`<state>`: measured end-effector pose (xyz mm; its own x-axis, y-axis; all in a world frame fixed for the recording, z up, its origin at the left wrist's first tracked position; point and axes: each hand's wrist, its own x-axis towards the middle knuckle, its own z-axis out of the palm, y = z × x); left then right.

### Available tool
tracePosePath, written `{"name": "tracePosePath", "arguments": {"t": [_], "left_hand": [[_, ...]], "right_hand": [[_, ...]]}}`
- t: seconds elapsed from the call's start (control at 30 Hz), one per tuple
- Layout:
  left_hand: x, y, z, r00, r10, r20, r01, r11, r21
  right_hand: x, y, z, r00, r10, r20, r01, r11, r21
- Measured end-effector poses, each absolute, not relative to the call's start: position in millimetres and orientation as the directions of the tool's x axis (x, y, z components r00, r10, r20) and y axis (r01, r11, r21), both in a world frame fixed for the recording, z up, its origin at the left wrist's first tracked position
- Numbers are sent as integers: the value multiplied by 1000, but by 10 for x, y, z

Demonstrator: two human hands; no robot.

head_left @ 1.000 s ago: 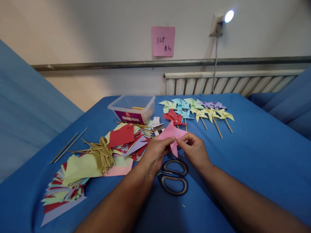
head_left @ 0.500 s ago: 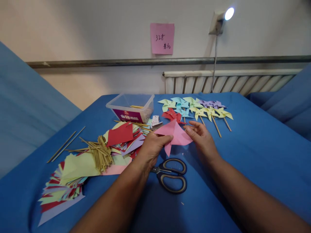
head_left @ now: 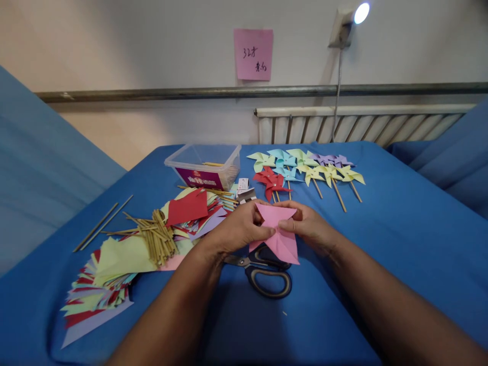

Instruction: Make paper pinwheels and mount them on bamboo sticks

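Observation:
A pink paper square (head_left: 284, 247), cut in from its corners, is held between my two hands above the table. My left hand (head_left: 240, 226) grips its left side, thumb pressed near the centre. From the right, my right hand (head_left: 305, 223) pinches it too, with the thumb on top and the fingers behind the paper. Below the paper lie dark-handled scissors (head_left: 269, 282), partly covered by it, blades pointing left. Finished red paper pinwheels (head_left: 271, 180) on sticks lie just beyond my hands.
Several green, blue, purple and yellow pinwheels (head_left: 330, 175) lie at the back right. A clear plastic box (head_left: 202, 160) with sticks stands at the back. Coloured paper sheets (head_left: 124, 259) and a pile of sticks (head_left: 158, 239) spread over the left. A small white box (head_left: 243, 185) sits behind my left hand.
My right hand has moved left and now grips the pink paper, where its fingers were apart beside it before. The paper has been turned and lowered over the scissors.

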<state>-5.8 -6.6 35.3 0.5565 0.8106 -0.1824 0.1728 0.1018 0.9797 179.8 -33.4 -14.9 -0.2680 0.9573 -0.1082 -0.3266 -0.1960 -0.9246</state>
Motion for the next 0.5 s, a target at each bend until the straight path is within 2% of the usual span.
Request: {"name": "tracePosePath", "arguments": {"t": [0.17, 0.37, 0.43, 0.5], "left_hand": [[-75, -56, 348, 564, 808, -173, 234, 44, 971], [-82, -62, 339, 577, 799, -169, 258, 17, 966], [-66, -53, 320, 550, 820, -158, 220, 40, 975], [-31, -39, 293, 439, 888, -135, 140, 80, 987]], "right_hand": [[1782, -365, -131, -216, 970, -110, -250, -164, -954], [1728, -374, -159, -193, 974, -116, -238, -161, -958], [1690, -365, -187, -130, 986, -101, -277, -134, -952], [1645, -346, -216, 11, 996, -88, -358, -78, -930]]}}
